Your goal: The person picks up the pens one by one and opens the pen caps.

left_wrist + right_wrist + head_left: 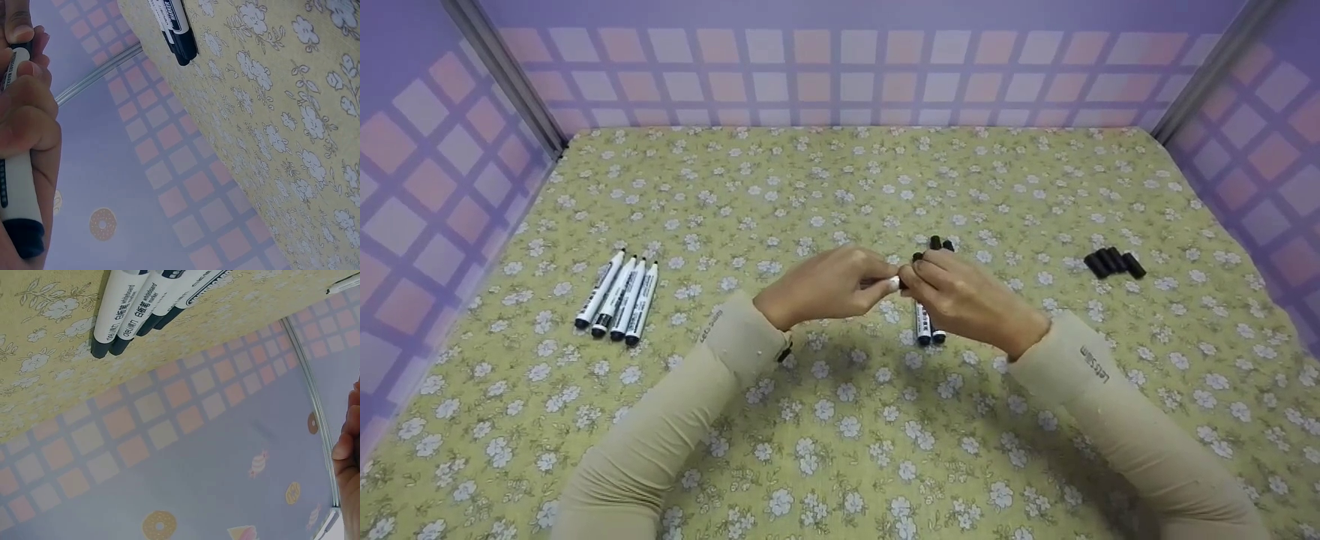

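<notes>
My left hand (832, 285) grips a white whiteboard marker (19, 183), its black end (23, 236) low in the left wrist view. At the marker's other end, the fingers of my right hand (960, 296) pinch the black cap (21, 47). Both hands meet above the table's middle. Partly hidden under my right hand lie several whiteboard markers (922, 322) with black caps (935, 241), shown larger as white markers (126, 318) in the right wrist view. Only the edge of my right hand (349, 444) shows there.
On the left, several white markers (619, 296) lie side by side, their thin dark tips pointing away. Several loose black caps (1114, 262) lie together at the right. A floral cloth (810, 450) covers the table, with checkered walls (840, 67) around it.
</notes>
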Motion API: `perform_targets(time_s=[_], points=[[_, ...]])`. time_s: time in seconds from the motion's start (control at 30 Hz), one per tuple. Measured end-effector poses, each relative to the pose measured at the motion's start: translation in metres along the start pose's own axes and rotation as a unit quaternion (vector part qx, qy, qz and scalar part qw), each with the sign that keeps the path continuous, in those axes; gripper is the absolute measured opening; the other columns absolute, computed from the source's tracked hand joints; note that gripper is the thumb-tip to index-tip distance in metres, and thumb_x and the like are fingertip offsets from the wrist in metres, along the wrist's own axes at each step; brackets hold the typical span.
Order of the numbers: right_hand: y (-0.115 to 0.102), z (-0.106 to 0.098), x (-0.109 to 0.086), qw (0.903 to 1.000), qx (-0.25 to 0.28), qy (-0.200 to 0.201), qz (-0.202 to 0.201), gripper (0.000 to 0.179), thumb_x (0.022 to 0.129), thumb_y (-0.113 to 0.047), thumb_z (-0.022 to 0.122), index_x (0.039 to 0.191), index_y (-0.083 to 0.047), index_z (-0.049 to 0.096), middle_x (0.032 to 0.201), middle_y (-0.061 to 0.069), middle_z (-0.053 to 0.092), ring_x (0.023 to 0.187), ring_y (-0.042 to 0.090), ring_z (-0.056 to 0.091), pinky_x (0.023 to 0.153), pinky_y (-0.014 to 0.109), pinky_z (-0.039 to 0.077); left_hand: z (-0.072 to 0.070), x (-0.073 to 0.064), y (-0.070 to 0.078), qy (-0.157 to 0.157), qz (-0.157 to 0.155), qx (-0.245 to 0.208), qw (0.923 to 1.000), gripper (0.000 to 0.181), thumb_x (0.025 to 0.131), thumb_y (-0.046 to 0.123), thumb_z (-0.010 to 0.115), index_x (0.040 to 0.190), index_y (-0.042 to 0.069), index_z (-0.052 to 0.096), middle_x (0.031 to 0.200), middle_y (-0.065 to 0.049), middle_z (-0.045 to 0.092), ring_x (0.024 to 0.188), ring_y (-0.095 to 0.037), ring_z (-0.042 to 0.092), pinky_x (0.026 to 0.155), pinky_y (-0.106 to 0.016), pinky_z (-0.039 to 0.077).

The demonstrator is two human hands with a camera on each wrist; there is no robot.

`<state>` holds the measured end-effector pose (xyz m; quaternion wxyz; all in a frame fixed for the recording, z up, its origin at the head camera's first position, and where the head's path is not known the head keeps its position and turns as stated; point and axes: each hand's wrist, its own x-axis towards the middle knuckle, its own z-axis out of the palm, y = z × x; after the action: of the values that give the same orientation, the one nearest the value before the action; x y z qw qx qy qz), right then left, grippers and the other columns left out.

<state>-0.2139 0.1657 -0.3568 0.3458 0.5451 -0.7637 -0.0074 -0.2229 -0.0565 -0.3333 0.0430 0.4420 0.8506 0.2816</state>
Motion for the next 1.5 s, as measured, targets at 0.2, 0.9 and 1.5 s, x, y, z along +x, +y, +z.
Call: perform_targets(time_s=[0.2,0.9,1.5], points=[[0.0,0.002,-0.002,0.9997,-0.019,0.011,-0.008,0.019,0.1,-0.011,0.05,0.1,0.003,0.062,0.076,0.009,0.055,0.063,0.018,0.045,0.057,0.028,0.041,-0.001,0.0,-0.002,-0.017,-0.004,-0.021,0.9996,0.029,0.102,0.022,0.046,0.115,0.014,0.071,0.06,0.003,0.041,0.05,-0.009,0.031,0.053,-0.022,0.032],[0.003,-0.005,0.001,0.9985,-0.043,0.024,-0.022,0.021,0.1,-0.01,0.049,0.1,0.005,0.063,0.079,0.01,0.056,0.066,0.019,0.05,0.061,0.026,0.047,-0.003,0.001,-0.002,-0.023,-0.015,-0.104,0.9942,0.032,0.103,0.023,0.045,0.122,0.011,0.067,0.057,0.002,0.035,0.048,-0.011,0.027,0.052,-0.024,0.031],[0.001,-0.008,0.008,0.9994,-0.014,0.001,-0.03,0.014,0.097,-0.006,0.053,0.097,0.004,0.063,0.076,0.008,0.055,0.064,0.018,0.044,0.058,0.027,0.042,-0.007,-0.005,-0.002,-0.039,-0.027,-0.147,0.988,0.031,0.102,0.022,0.046,0.122,0.01,0.067,0.051,0.003,0.031,0.042,-0.009,0.02,0.049,-0.023,0.028]])
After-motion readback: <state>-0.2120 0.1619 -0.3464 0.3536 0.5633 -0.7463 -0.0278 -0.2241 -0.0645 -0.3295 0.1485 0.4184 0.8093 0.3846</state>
